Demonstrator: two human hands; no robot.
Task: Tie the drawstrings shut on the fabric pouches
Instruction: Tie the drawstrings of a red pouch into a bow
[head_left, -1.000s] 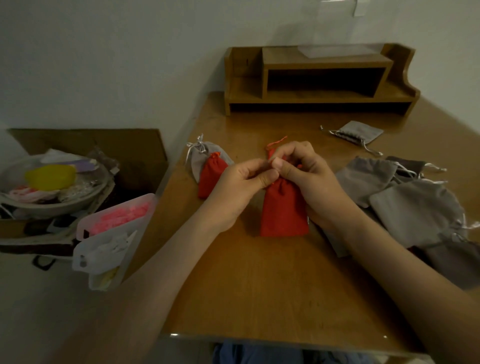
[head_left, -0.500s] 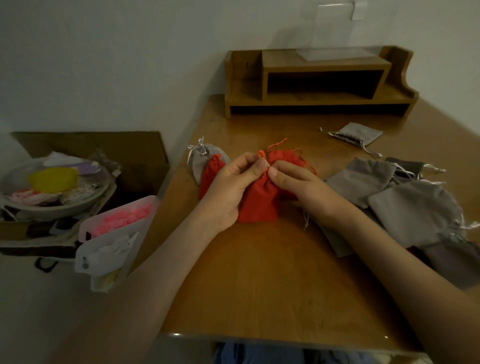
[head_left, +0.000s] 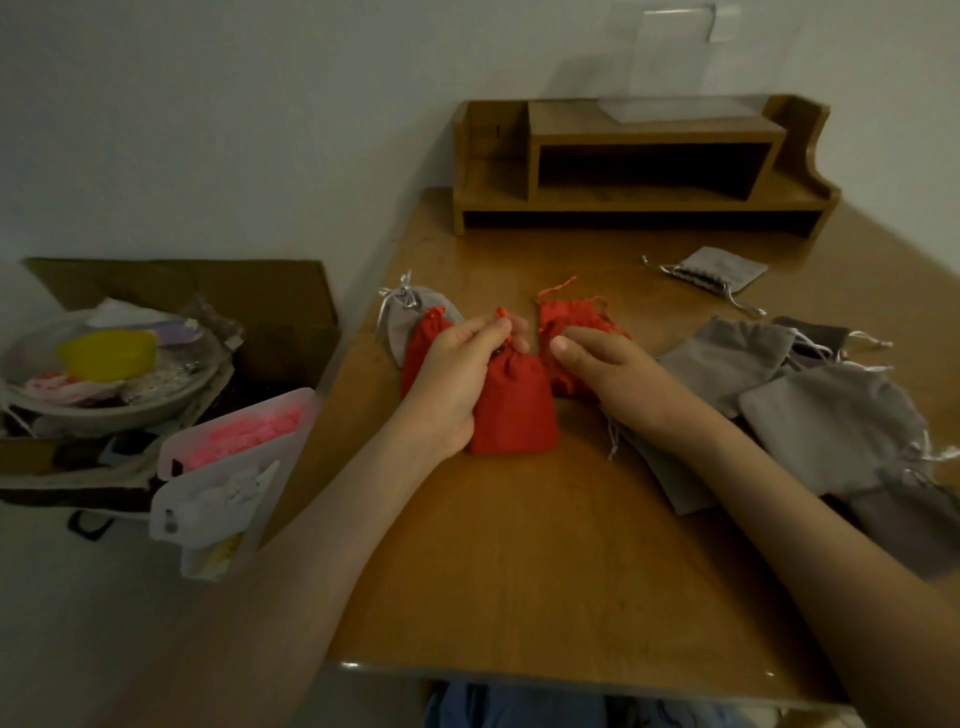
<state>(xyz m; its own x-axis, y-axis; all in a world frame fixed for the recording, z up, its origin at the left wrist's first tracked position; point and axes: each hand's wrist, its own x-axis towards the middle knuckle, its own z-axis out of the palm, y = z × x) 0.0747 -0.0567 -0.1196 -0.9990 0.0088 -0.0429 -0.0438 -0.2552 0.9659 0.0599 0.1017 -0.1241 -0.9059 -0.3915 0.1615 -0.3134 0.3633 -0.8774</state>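
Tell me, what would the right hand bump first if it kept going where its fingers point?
Likely the left hand, pinching a red pouch just beyond the right hand. Depth is unclear.

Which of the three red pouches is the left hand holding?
The middle red pouch: the left hand pinches its gathered neck. The leftmost red pouch lies behind that hand, and the right hand rests on the rightmost red pouch.

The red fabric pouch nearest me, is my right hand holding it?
No, the left hand pinches the nearest red fabric pouch; the right hand rests on another red fabric pouch.
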